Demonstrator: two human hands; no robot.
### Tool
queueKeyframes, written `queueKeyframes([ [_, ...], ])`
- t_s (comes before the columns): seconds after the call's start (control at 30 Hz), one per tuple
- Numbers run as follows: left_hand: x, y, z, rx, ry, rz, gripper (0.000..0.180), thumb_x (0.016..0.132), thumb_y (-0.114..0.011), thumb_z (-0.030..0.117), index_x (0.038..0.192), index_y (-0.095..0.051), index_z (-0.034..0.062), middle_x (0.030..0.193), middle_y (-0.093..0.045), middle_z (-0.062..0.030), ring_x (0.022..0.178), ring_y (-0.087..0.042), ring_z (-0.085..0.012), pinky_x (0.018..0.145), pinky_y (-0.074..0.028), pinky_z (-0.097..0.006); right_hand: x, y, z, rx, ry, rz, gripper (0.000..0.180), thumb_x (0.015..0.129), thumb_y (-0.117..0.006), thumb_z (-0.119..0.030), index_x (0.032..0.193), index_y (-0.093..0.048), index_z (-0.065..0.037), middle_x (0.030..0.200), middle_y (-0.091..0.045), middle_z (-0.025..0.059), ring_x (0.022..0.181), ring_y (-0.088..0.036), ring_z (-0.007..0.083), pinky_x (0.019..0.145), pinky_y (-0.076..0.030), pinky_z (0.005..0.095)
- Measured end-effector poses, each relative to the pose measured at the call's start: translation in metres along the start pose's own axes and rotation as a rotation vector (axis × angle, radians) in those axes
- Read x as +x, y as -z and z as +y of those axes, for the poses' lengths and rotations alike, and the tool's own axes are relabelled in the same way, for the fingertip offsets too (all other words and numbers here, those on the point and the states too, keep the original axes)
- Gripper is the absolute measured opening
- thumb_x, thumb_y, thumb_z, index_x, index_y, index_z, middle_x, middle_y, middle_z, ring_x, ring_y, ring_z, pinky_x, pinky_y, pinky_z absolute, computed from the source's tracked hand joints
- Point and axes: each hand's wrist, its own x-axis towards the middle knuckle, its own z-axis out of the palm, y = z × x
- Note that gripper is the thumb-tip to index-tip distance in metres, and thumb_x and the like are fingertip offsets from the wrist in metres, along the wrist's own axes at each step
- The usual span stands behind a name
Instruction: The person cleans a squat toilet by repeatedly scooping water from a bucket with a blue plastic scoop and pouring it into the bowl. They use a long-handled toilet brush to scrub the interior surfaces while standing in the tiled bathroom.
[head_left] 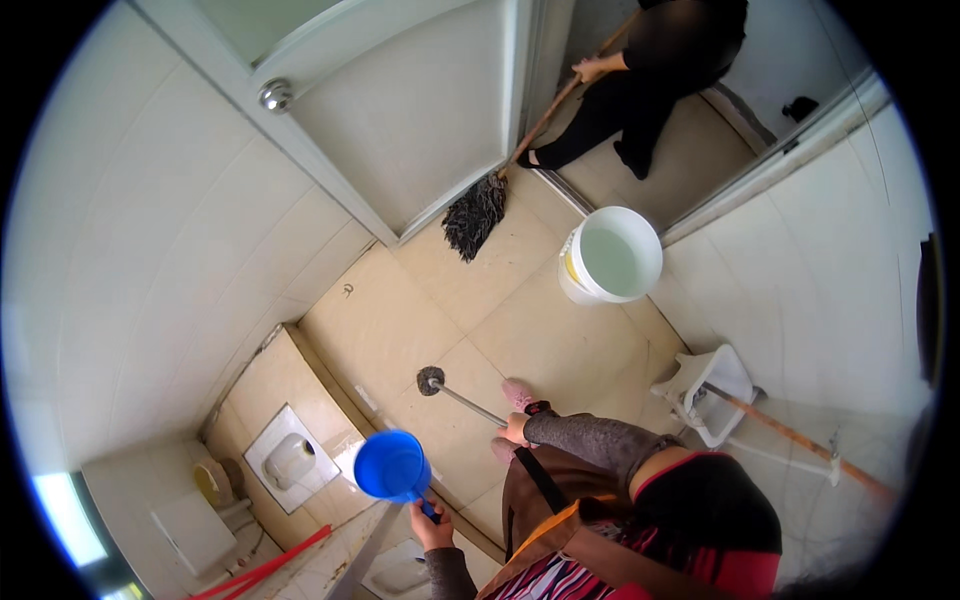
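Observation:
My left hand (432, 527) is closed round the handle of a blue plastic dipper (391, 466), held out at the edge of the raised toilet platform. The dipper looks to have nothing solid in it. In my right hand (517, 430) is the grey shaft of a long-handled scrub brush (470, 404). Its dark round head (430, 380) is over the beige floor tiles, and whether it touches them I cannot tell. Beyond it, to the right, stands a white bucket (620, 255) with pale liquid inside.
A squat toilet (290, 458) lies in the raised platform at left. By the open door (400, 110), another person (640, 90) in dark clothes holds a mop (475, 215). A white wall basin (712, 395) is at right, with a wooden pole (800, 442) across it.

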Motion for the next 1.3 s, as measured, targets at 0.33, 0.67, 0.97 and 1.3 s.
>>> queueKeyframes([
  [0.33, -0.006, -0.294, -0.034, 0.785, -0.078, -0.718, 0.027, 0.089, -0.052, 0.017, 0.113, -0.050, 0.0030, 0.069, -0.050, -0.0034, 0.039, -0.038, -0.0069, 0.032, -0.027, -0.020, 0.041, 0.001, 0.052, 0.342, 0.017, 0.029, 0.051, 0.085, -0.046, -0.042, 0.064, -0.056, 0.003, 0.045, -0.052, 0.0126, 0.035, -0.052, 0.0244, 0.034, -0.044, 0.0381],
  [0.67, 0.068, -0.537, -0.315, 2.054, -1.069, -0.911, 0.051, 0.082, -0.052, 0.025, 0.124, -0.039, -0.0013, 0.079, -0.061, -0.0214, 0.070, -0.062, -0.0369, 0.062, -0.050, -0.045, 0.058, 0.108, 0.113, 0.362, 0.161, -0.120, 0.049, 0.087, -0.047, -0.041, 0.069, -0.056, 0.004, 0.050, -0.053, 0.0130, 0.037, -0.052, 0.0255, 0.033, -0.042, 0.0379],
  [0.97, 0.186, -0.636, -0.495, 2.303, -1.069, -0.592, 0.054, 0.080, -0.047, 0.011, 0.128, -0.030, -0.0088, 0.085, -0.060, -0.0221, 0.072, -0.064, -0.0317, 0.059, -0.054, -0.039, 0.118, 0.157, 0.198, 0.584, 0.587, 0.134, 0.044, 0.090, -0.040, -0.036, 0.104, -0.055, 0.002, 0.080, -0.064, 0.0168, 0.063, -0.062, 0.0249, 0.057, -0.048, 0.0391],
  [1.3, 0.278, -0.654, -0.522, 1.732, -0.007, -0.657, 0.009, 0.079, -0.053, 0.010, 0.077, -0.052, 0.0010, 0.063, -0.056, -0.0135, 0.050, -0.057, -0.0259, 0.038, -0.041, -0.035, 0.185, 0.104, 0.241, 0.635, 0.367, 0.128, 0.045, 0.087, -0.048, -0.040, 0.093, -0.058, 0.004, 0.092, -0.061, 0.0211, 0.086, -0.059, 0.0367, 0.075, -0.045, 0.0438],
])
